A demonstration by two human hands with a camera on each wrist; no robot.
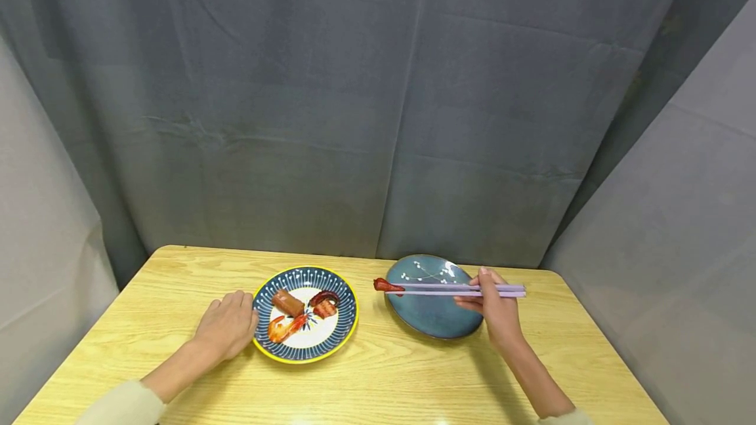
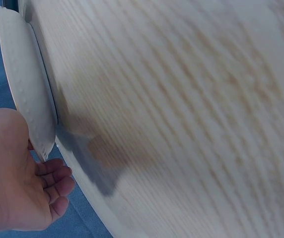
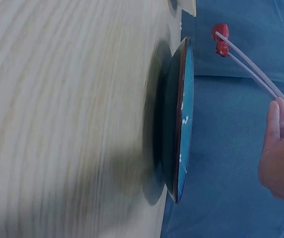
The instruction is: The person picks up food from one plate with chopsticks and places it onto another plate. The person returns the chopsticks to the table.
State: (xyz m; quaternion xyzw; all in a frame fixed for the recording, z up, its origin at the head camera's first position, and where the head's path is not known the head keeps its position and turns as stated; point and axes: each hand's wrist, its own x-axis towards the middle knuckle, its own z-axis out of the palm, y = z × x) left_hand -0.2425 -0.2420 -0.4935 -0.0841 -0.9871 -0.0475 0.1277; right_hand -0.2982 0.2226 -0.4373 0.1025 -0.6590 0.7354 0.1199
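My right hand (image 1: 496,307) holds a pair of pale purple chopsticks (image 1: 455,290) level above the teal plate (image 1: 437,320). Their tips pinch a glossy red-brown food piece shaped like a small drumstick (image 1: 388,286), just past that plate's left edge. In the right wrist view the food piece (image 3: 222,48) hangs in the air, apart from both plates. On the left, my left hand (image 1: 229,323) grips the rim of a blue-and-white plate (image 1: 348,326), with the fingers (image 2: 57,179) curled at its edge. That plate bears a shrimp (image 1: 286,328), a brown chunk (image 1: 288,303) and a dark red curled piece (image 1: 325,303).
Both plates stand on a light wooden table (image 1: 378,379), with a gap of bare wood between them. A grey curtain (image 1: 266,117) hangs behind the table. Pale cloth panels (image 1: 679,215) flank it on both sides.
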